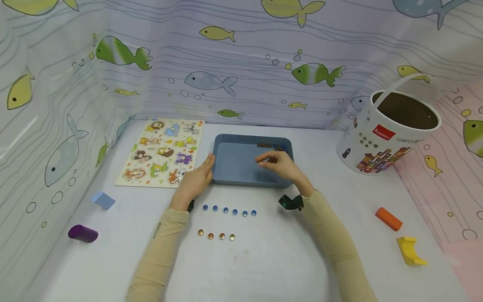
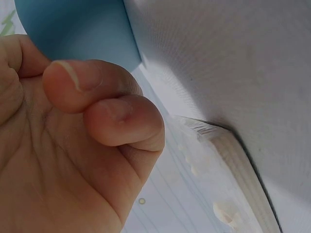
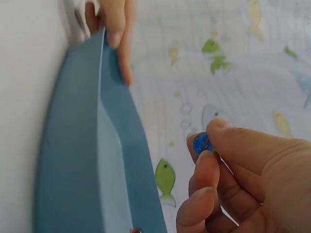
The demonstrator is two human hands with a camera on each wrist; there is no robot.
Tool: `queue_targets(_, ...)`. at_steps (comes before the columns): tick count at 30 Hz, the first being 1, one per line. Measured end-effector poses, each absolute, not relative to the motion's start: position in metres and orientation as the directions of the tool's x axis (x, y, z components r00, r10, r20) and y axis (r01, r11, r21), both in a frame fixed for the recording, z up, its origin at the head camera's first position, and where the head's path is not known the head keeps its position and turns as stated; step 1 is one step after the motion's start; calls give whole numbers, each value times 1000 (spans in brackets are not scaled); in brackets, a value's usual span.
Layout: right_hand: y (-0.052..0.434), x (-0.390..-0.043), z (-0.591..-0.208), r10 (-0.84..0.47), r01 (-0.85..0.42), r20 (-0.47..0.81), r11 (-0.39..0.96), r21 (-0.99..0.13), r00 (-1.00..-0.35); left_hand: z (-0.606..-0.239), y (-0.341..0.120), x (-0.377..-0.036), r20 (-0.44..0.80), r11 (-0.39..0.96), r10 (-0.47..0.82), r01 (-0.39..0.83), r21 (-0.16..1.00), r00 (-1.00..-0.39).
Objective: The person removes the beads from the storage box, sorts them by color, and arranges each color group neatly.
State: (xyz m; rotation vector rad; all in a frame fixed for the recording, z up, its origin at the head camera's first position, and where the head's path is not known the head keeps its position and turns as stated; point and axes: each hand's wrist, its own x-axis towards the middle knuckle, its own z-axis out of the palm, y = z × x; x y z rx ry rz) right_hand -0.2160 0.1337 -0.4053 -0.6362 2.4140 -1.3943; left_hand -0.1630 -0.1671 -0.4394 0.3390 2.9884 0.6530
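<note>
A blue tray point(image 1: 237, 163) sits mid-table, with a few small beads point(image 1: 271, 145) along its far wall. My left hand point(image 1: 205, 165) holds the tray's left edge, thumb on the rim. In the left wrist view its fingers point(image 2: 97, 107) are curled beside the tray point(image 2: 77, 29). My right hand point(image 1: 264, 161) hovers over the tray. Its thumb and fingertips pinch a blue bead point(image 3: 200, 142) beside the tray wall point(image 3: 73, 145). A row of several blue beads point(image 1: 229, 212) lies on the table in front of the tray. Nearer me lies a shorter row of amber beads point(image 1: 216, 236).
An animal puzzle board point(image 1: 162, 153) lies left of the tray. A white bucket point(image 1: 388, 134) stands at the back right. Loose blocks lie around: orange point(image 1: 388, 219), yellow point(image 1: 410, 250), purple cylinder point(image 1: 83, 233), light blue point(image 1: 102, 200). Fish-print curtains wall in the table.
</note>
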Motion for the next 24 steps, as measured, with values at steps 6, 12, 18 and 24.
queue_targets(6,142,-183,-411,-526,-163,-51,353,-921,-849,-438,-169,-162,-8,883,233,208,421,-972)
queue_targets(12,151,-150,-428,-569,-120,-103,340,-933,-816,-437,-170,-161,-3,884,235,213,416,-972)
queue_targets(18,156,-129,-452,-609,-65,-145,308,-949,-780,-436,-170,-161,3,882,232,211,422,-973)
queue_targets(24,158,-118,-466,-589,7,-203,318,-948,-782,-438,-169,-162,-7,880,239,213,425,-971)
